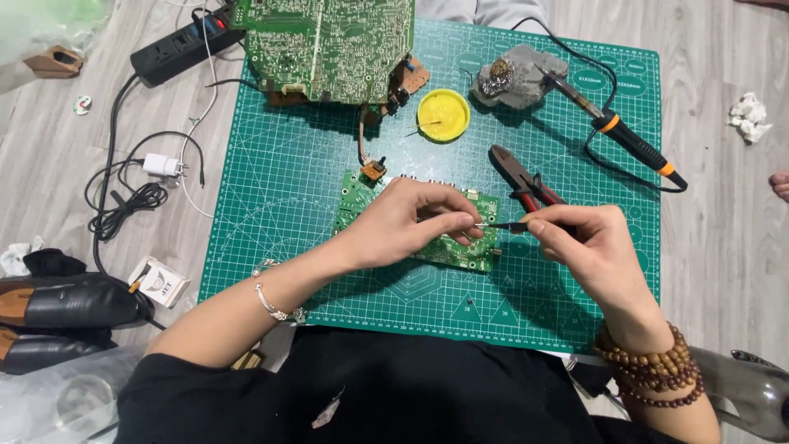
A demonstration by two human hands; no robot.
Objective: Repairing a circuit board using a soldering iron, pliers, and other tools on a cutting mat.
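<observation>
Head view, from left to right: a black power strip [185, 43] lies off the green cutting mat [271, 205], and a small white carton with a dark label [160, 281] sits on the floor by the mat's lower left corner. The left hand [411, 226] rests on a small green circuit board [460, 247], thumb and forefinger closed on a tiny metal part at the board's right end. The right hand [588, 247] pinches black tweezers [514, 224], whose long axis runs nearly level, tips pointing left and meeting the left fingertips (whether the tips grip the part is too small to tell). The board lies under and just left of both hands, nearer the left one. Beyond sit red-handled cutters [522, 177], a yellow flux tin [444, 115] and an orange-and-black soldering iron [629, 140].
</observation>
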